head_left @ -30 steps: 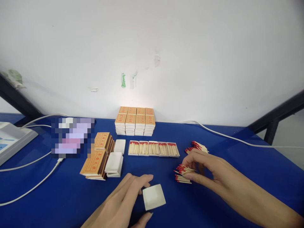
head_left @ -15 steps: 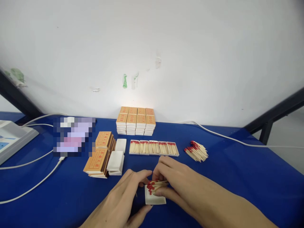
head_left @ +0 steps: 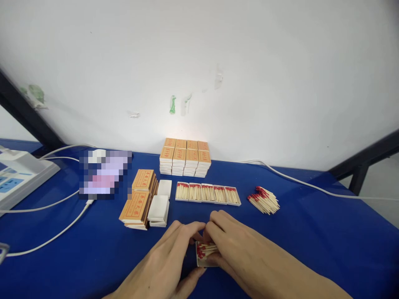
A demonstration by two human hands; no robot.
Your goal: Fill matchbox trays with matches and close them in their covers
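A small white matchbox tray (head_left: pixel 202 261) lies on the blue table (head_left: pixel 311 232) near the front edge. My left hand (head_left: pixel 170 259) grips the tray from its left side, thumb below and fingers at the top. My right hand (head_left: pixel 232 245) presses a bunch of red-tipped matches (head_left: pixel 206 249) down into the tray, fingers closed over them. Both hands touch each other above the tray.
A row of filled trays (head_left: pixel 208 193) sits behind my hands, with a loose pile of matches (head_left: pixel 264 199) to the right. Stacked orange matchboxes (head_left: pixel 185 157) stand by the wall; orange sleeves (head_left: pixel 137 204) and empty white trays (head_left: pixel 159 206) lie left. White cables (head_left: pixel 52 236) and a device (head_left: pixel 21 176) are far left.
My right hand carried a bunch of matches from the right over to the white tray and now pushes them in. My left hand closed around the tray.
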